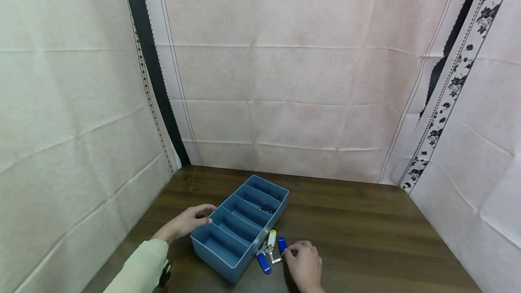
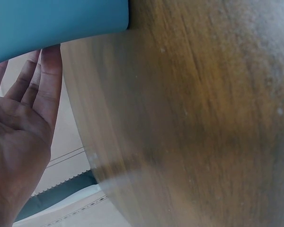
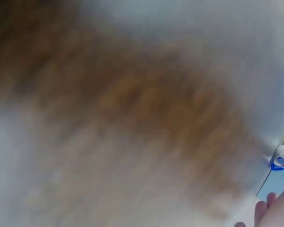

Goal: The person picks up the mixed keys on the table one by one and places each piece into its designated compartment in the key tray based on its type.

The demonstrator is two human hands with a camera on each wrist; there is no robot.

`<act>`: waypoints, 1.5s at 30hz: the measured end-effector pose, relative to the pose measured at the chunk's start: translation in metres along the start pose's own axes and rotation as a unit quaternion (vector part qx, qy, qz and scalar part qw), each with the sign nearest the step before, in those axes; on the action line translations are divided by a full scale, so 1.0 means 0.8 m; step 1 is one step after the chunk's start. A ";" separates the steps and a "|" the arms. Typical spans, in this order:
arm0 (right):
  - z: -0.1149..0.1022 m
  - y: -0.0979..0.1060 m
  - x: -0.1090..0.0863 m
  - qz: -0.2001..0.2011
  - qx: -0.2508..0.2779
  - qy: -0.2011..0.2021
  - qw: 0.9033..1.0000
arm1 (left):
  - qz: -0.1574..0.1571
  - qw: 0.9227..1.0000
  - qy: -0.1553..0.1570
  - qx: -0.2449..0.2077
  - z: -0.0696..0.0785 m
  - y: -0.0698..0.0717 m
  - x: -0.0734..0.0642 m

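A blue tray (image 1: 240, 263) with several compartments stands at an angle on the wooden table. My left hand (image 1: 189, 223) rests at its left side, thumb tip at the rim; in the left wrist view the fingers (image 2: 49, 90) reach up to the tray wall, fairly straight, their tips hidden by it. My right hand (image 1: 304, 261) pinches a key with a blue tag (image 1: 282, 243) near its ring. Beside it lie a yellow-green tag (image 1: 272, 238) with its key and another blue tag (image 1: 263, 262). The right wrist view is mostly blurred, with a blue-and-white piece (image 3: 281, 160) at the fingertips.
Small dark metal pieces (image 1: 266, 210) lie in one of the tray's farther compartments. The brown table (image 1: 366, 229) stretches to the right of the tray. Pale cloth (image 1: 293, 76) hangs behind the table and along both sides.
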State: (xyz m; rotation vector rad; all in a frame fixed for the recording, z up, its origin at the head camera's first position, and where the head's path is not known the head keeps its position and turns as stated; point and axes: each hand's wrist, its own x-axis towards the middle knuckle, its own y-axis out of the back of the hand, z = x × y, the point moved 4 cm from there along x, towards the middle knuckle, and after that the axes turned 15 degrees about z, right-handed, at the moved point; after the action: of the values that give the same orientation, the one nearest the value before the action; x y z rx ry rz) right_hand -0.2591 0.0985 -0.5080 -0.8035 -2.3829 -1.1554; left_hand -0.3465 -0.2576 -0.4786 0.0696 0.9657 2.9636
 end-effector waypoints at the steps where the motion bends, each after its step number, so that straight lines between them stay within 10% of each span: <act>1: 0.000 0.001 0.001 0.010 0.009 0.001 1.000 | 0.000 1.000 0.000 0.000 0.000 0.000 0.000; 25: 0.002 0.004 0.019 0.023 0.057 -0.077 0.995 | -0.007 1.000 -0.004 -0.005 -0.001 0.001 -0.002; 45: -0.010 0.010 0.029 0.065 0.098 -0.065 0.991 | -0.010 1.000 -0.017 -0.006 -0.003 0.000 -0.001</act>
State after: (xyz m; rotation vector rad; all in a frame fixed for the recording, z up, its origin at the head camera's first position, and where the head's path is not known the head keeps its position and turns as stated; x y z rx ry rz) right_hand -0.2711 0.1038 -0.4864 -0.9750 -2.4593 -0.8264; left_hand -0.3461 -0.2590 -0.4802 0.1089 0.9398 2.9386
